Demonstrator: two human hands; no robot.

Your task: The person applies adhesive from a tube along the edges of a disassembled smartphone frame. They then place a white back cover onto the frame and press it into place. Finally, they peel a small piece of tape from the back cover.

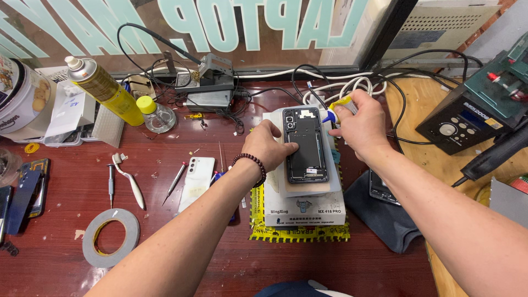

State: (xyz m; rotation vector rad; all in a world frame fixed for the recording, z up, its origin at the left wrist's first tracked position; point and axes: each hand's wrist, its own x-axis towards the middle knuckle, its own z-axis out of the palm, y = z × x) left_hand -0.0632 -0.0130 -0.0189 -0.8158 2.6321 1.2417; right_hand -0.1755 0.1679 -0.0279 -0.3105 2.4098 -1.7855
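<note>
I see the opened phone lying face down on a white pad atop a grey box, mid-surface. My left hand rests on the phone's left edge, fingers curled, thumb on the frame, pinning it. My right hand is clamped around a small yellow-and-blue tube, its tip at the phone's upper right corner. A white back cover lies left, near a tape roll.

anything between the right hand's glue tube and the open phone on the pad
Nothing visible does. The right hand holds the small tube with its tip at the opened phone's upper right edge, while the left hand steadies its left side.
</note>
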